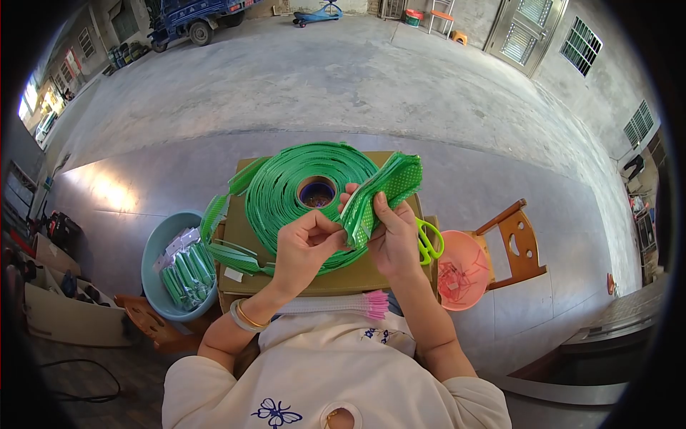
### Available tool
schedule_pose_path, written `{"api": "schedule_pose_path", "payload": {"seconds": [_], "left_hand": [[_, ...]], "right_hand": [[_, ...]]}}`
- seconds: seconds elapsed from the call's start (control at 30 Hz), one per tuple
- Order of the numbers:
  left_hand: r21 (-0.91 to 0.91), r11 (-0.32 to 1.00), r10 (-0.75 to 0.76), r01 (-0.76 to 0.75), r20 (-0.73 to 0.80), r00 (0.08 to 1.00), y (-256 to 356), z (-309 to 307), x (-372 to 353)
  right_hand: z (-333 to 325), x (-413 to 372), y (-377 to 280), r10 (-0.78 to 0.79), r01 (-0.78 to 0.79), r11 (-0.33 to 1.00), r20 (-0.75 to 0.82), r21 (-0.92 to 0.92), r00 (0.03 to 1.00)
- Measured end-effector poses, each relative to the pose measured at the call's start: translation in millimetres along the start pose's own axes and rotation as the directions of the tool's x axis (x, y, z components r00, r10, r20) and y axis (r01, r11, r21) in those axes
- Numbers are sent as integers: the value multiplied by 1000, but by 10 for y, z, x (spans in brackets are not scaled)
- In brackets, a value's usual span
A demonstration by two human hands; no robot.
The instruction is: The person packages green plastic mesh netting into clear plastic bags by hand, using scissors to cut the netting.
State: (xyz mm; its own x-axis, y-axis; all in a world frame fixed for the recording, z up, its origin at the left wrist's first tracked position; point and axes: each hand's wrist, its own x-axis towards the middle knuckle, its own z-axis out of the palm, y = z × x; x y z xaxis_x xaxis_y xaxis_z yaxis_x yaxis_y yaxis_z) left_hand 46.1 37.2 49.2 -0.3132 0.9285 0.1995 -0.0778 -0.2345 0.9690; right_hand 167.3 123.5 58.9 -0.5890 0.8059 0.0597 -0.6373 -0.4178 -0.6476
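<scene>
A folded bundle of green, white-dotted strip (389,187) is gripped in my right hand (393,239), thumb in front and fingertips showing past its left side. My left hand (306,249) pinches at the bundle's lower left end; exactly what its fingertips hold is partly hidden. Behind both hands, a large roll of green strip (279,193) lies flat on a cardboard box (321,286), with a loose loop of strip (214,218) hanging off its left side. Yellow-green scissors (427,243) lie just right of my right hand.
A blue basin (151,247) with packed green bundles (187,275) stands at left. To the right is a pink basin (464,247) with pinkish strips, on a wooden chair (518,247). Pink-tipped white strips (343,305) lie against my front. A blue truck (196,18) is parked far off.
</scene>
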Motion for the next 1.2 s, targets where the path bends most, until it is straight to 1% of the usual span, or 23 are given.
{"api": "schedule_pose_path", "payload": {"seconds": [0.03, 0.1, 0.13, 0.2, 0.23, 0.27, 0.3, 0.33, 0.43, 0.5, 0.53, 0.6, 0.63, 0.7, 0.73, 0.8, 0.83, 0.9, 0.93, 1.03, 1.13, 1.2], "left_hand": [[11, 1000, 0, 0, 7, 1000, 9, 9, -4], [-194, 981, -19, 12, -36, 999, 27, 52, -12], [-294, 956, -33, 14, -58, 998, 32, 68, -15], [-300, 954, -1, -14, -48, 999, 35, 74, -6], [-304, 952, 16, -28, -43, 999, 37, 74, 1], [-145, 989, 0, 0, -3, 1000, 35, 55, 14], [19, 1000, -22, 21, 33, 999, 26, 20, 33], [183, 982, -49, 36, 66, 997, 13, 0, 47], [-39, 992, -116, 118, 65, 991, -36, 4, 57], [-83, 985, -146, 154, 92, 985, -48, 22, 46], [-104, 980, -161, 172, 106, 981, -50, 28, 44], [-105, 966, -213, 236, 193, 958, -19, -7, 69], [-103, 958, -236, 266, 235, 943, 9, -41, 90], [-65, 987, -129, 149, 249, 960, 109, -156, 139], [-47, 995, -75, 90, 256, 964, 171, -215, 167], [-47, 999, 16, -6, 225, 974, 304, -304, 251], [-47, 997, 65, -57, 209, 976, 374, -338, 298], [-19, 995, 103, -101, 212, 972, 528, -380, 369], [-4, 993, 120, -122, 213, 970, 571, -406, 394], [198, 967, 89, -160, 325, 941, 590, -532, 439], [284, 947, 63, -152, 299, 952, 579, -548, 426], [272, 950, 94, -157, 233, 968, 575, -478, 390]], "right_hand": [[14, -2, 24, -44, 44, 999, -11, -14, 999], [29, -2, 69, -132, 130, 991, -31, -43, 991], [27, -6, 85, -190, 188, 977, -18, -96, 982], [24, -16, 116, -302, 299, 933, 18, -200, 953], [34, -29, 125, -317, 314, 920, 27, -234, 948], [49, -45, 131, -332, 329, 906, 36, -268, 943], [56, -58, 134, -346, 344, 889, 46, -301, 937], [53, -67, 138, -346, 347, 893, 55, -288, 937], [55, -76, 147, -359, 368, 899, 81, -239, 930], [94, -76, 140, -383, 397, 897, 103, -195, 918], [105, -89, 129, -322, 333, 929, 90, -161, 942], [118, -121, 110, -196, 202, 975, 71, -89, 978], [101, -105, 103, -195, 203, 976, 101, -74, 976], [46, -53, 76, -194, 203, 978, 159, -42, 968], [43, -47, 24, -99, 132, 973, 173, -188, 980], [41, -56, -96, 96, -10, 883, 160, -469, 982], [17, -58, -110, 164, -45, 857, 188, -513, 968], [-30, -68, -104, 301, -107, 792, 232, -602, 925], [-36, -74, -88, 319, -110, 780, 241, -616, 916], [-23, -79, -59, 355, -109, 744, 252, -659, 900], [27, -94, -63, 355, -109, 705, 215, -701, 910], [54, -94, -50, 353, -125, 677, 171, -725, 920]]}}
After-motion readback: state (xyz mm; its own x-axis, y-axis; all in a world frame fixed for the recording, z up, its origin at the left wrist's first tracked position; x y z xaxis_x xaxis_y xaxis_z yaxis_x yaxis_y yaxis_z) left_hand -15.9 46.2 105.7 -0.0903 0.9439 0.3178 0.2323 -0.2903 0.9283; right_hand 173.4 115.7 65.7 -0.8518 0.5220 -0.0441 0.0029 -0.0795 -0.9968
